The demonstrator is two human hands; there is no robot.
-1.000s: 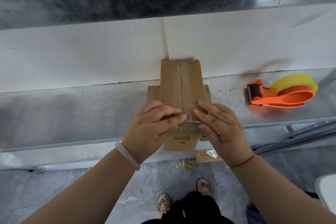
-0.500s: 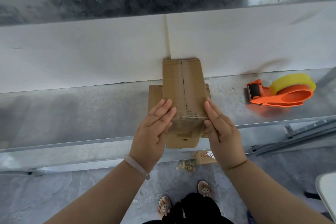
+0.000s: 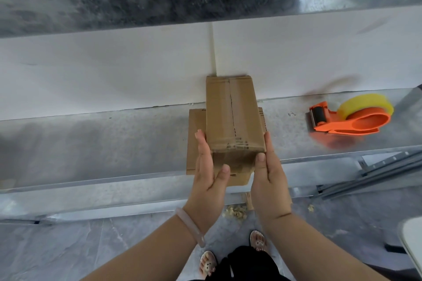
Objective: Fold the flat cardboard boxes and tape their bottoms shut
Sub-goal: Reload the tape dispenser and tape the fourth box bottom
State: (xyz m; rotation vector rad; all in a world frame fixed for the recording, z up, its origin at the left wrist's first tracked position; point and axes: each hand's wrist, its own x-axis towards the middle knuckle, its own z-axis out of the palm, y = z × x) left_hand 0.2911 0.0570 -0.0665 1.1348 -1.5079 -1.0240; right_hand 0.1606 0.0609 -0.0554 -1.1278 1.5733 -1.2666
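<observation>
Two-handed, with left hand (image 3: 209,175) and right hand (image 3: 268,178) straight-fingered, flat against the brown rectangular cardboard box (image 3: 230,121): press evenly, keeping taped seam (image 3: 231,107) square.

L hand (image 3: 206,166), R hand (image 3: 268,174): fingers straight, palms inward.

We have one wide-angle view, worn on the head, looking forward and steeply down, close over the shiny grey metal workbench (image 3: 91,143). The brown taped cardboard box (image 3: 230,116) sits centre, sandalled feet (image 3: 258,240) at 6 o'clock.
</observation>
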